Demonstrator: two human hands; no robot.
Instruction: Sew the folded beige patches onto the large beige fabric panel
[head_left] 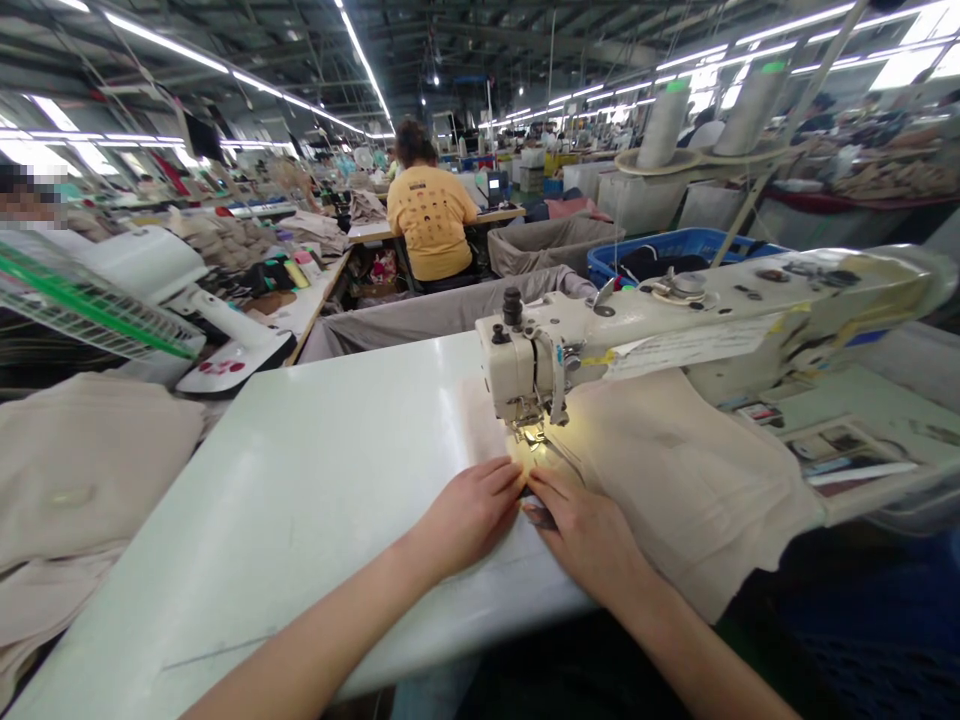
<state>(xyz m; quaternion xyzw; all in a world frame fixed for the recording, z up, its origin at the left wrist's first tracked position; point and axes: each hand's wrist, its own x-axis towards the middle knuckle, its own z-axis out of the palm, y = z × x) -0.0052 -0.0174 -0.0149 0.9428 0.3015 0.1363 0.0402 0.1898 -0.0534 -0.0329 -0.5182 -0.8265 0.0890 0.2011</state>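
Note:
A white sewing machine (517, 375) stands over the table, its lamp lighting the needle area. Beige fabric (675, 470) runs under its presser foot (534, 437) and spreads to the right, hanging over the table's front edge. Just in front of the foot, my left hand (476, 503) is closed, its fingertips pinching the fabric's edge. Close beside it, my right hand (589, 525) also has its fingers pressed together on the fabric. A small dark patch shows under the right fingers; I cannot make out what it is.
The pale table (337, 470) extends left. Beige cloth pieces (82, 470) are piled at far left, near a white fan (150, 265). Behind the table are a cloth-lined bin (435, 315) and a blue basket (675, 245). A person in a yellow shirt (431, 220) sits ahead.

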